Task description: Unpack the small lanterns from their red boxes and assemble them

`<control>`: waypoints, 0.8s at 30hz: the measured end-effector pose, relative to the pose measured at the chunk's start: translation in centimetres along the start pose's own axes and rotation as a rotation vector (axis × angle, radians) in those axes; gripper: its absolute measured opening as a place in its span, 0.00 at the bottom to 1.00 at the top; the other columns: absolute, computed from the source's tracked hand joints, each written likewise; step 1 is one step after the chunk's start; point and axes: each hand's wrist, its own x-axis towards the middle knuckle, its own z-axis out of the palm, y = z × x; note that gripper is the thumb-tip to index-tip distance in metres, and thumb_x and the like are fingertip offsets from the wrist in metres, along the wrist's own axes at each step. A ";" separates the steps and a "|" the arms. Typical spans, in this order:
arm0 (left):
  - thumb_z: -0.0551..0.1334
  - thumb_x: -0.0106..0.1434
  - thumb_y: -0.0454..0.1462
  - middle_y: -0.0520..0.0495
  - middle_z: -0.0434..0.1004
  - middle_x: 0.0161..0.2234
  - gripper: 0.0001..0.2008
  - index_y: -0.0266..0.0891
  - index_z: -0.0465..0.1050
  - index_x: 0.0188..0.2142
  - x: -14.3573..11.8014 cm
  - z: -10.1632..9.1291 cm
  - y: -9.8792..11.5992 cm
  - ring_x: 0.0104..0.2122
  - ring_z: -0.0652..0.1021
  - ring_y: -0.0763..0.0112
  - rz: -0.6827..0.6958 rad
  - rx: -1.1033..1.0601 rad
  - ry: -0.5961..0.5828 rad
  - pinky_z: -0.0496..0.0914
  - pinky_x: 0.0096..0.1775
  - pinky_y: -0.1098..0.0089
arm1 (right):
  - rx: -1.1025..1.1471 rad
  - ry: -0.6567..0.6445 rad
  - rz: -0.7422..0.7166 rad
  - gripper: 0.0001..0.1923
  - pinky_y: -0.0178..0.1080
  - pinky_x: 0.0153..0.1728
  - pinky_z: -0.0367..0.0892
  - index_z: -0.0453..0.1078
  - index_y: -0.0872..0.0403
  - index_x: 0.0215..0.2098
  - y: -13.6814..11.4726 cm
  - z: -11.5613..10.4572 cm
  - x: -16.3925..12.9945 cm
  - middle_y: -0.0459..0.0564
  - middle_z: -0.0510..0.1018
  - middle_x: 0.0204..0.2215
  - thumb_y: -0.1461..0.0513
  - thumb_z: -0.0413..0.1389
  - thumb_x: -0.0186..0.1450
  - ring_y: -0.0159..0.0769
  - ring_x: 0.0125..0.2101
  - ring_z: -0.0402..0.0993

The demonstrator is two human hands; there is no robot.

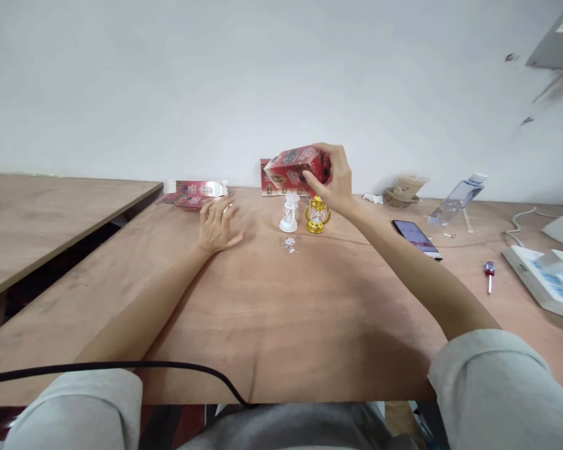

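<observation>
The right hand (338,180) pinched a red box (291,164) between its thumb and fingers, just above the middle of the frame. The box was long, with flat sides and straight edges. It looked like shiny card with little pictures on it, and it was tipped in the air.

The left hand (216,228) was left of the middle, with its fingers spread and holding nothing. Its fingertips were at some red packaging (190,195) with white flaps, but I could not tell if they touched it.

In the middle stood a white lantern (289,215), smooth, with a wide round foot. Just beside it stood a shiny gold lantern (316,215) with a see-through belly. Small, thin bits (290,244) lay in front of them.

The counter (263,325) was brown wood with soft, wavy lines. On the right side were a flat black phone (416,239), a see-through bottle (456,201) and a thin screwdriver (490,270).
</observation>
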 end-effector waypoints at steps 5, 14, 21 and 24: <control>0.61 0.46 0.63 0.33 0.59 0.58 0.49 0.43 0.47 0.60 -0.4 -0.1 5.7 0.58 0.64 0.44 0.001 -0.069 0.166 0.55 0.55 0.44 | 0.467 0.098 0.296 0.23 0.43 0.47 0.68 0.54 0.48 0.51 -3.8 1.2 -8.9 0.51 0.68 0.47 0.48 0.53 0.62 0.36 0.45 0.69; 0.59 0.60 0.46 0.37 0.69 0.51 0.34 0.41 0.49 0.62 -0.8 -2.4 9.4 0.50 0.74 0.55 0.239 -0.234 -0.148 0.72 0.47 0.61 | 0.750 -0.104 0.534 0.17 0.44 0.50 0.68 0.61 0.48 0.46 -3.2 2.0 -14.9 0.50 0.74 0.45 0.49 0.52 0.63 0.38 0.46 0.72; 0.61 0.61 0.43 0.37 0.68 0.52 0.32 0.43 0.51 0.61 -0.4 -2.1 9.1 0.52 0.72 0.56 0.317 -0.291 -0.095 0.71 0.50 0.59 | 0.769 -0.232 0.471 0.23 0.45 0.51 0.68 0.58 0.49 0.51 -2.8 1.2 -15.3 0.53 0.71 0.51 0.56 0.55 0.59 0.38 0.49 0.72; 0.61 0.60 0.41 0.37 0.67 0.53 0.30 0.42 0.54 0.60 -0.5 -1.6 8.9 0.54 0.71 0.56 0.309 -0.339 -0.117 0.69 0.53 0.58 | 0.696 -0.216 0.522 0.23 0.44 0.49 0.70 0.59 0.49 0.49 -3.1 1.3 -15.3 0.51 0.74 0.49 0.59 0.57 0.56 0.37 0.46 0.74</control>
